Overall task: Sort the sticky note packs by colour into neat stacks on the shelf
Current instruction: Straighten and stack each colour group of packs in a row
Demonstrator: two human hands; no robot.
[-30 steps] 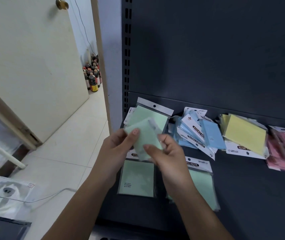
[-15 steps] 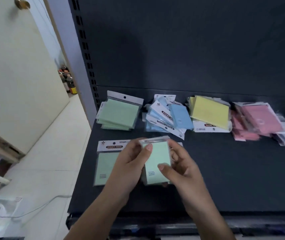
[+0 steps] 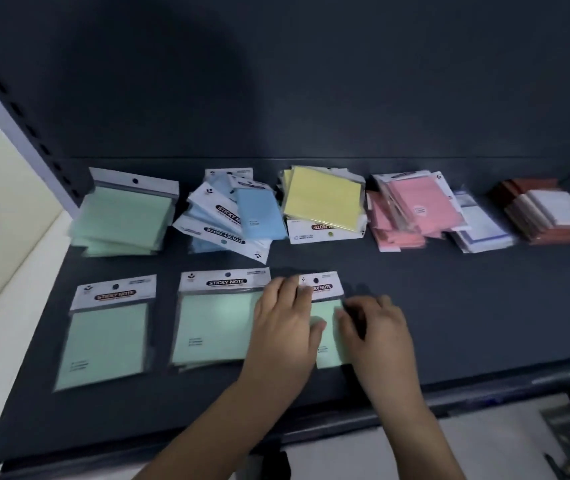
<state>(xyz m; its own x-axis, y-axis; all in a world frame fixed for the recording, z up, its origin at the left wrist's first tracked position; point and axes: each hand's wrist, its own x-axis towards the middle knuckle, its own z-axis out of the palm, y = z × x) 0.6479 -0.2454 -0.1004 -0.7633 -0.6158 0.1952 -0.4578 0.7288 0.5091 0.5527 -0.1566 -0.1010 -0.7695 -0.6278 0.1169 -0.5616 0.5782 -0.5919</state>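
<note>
Lying flat at the front of the shelf (image 3: 449,306), the green pack (image 3: 328,341) sits right between the person's two hands, its long axis running away from them with the printed header at the far end. The left hand (image 3: 283,327) rests spread over its left side, fingers fairly straight. The right hand (image 3: 377,334) has bent fingers at its right edge; I cannot tell whether they pinch or only touch. Two more green packs (image 3: 106,341) lie to the left in the same row, square to it. The green stack (image 3: 124,216) is behind and leftward, so I'd judge the left hand nearer for carrying anything there.
</note>
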